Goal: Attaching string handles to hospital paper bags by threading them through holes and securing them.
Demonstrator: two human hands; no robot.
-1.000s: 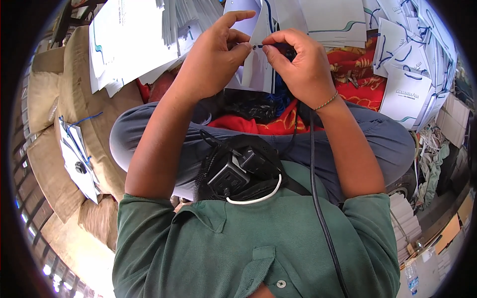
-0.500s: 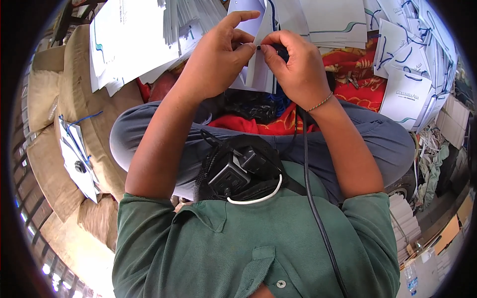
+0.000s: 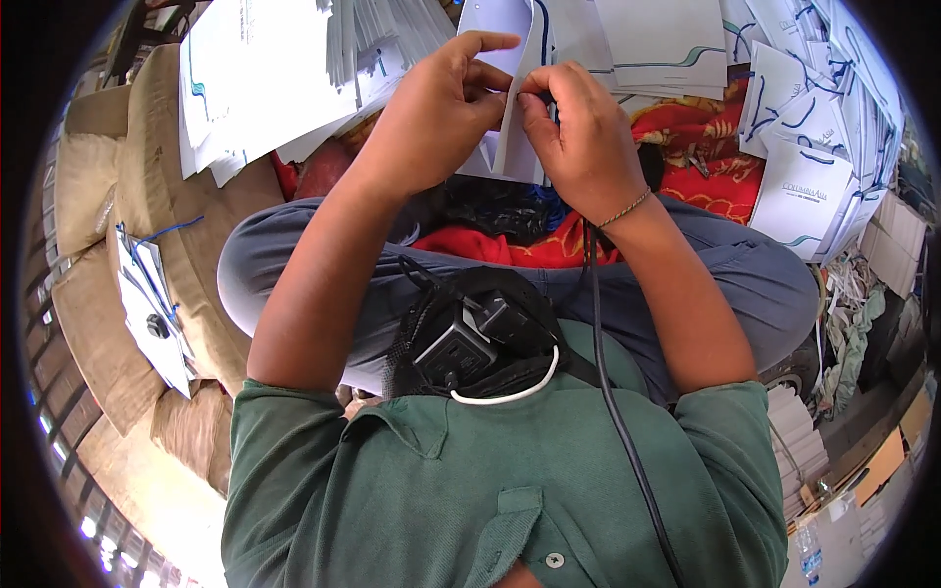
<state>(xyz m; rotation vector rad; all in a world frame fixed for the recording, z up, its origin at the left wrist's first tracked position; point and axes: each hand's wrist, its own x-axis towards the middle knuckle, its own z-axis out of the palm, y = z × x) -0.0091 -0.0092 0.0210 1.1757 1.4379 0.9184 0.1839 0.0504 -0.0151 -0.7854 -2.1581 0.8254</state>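
Observation:
A white paper bag (image 3: 516, 127) with a blue cord handle (image 3: 543, 39) stands upright before me, its edge toward me. My left hand (image 3: 446, 113) holds the bag's upper edge from the left between thumb and bent fingers, its index finger stretched out above. From the right, my right hand (image 3: 586, 137) pinches with thumb and index finger at the same edge; a tiny dark bit shows at its fingertips, too small to name. The fingertips of the two hands are close together. Part of the bag is hidden behind my hands.
Flat white paper bags (image 3: 265, 78) are stacked at the left, more (image 3: 667, 44) behind. Finished-looking bags with blue cords (image 3: 804, 186) pile up at the right. A red patterned cloth (image 3: 706, 171) and black plastic (image 3: 500, 206) lie before my crossed legs. A black cable (image 3: 613, 392) runs down my front.
The dark tip seen between both hands' fingertips is now mostly covered by my right fingers. My right hand has turned slightly and both hands have shifted a little.

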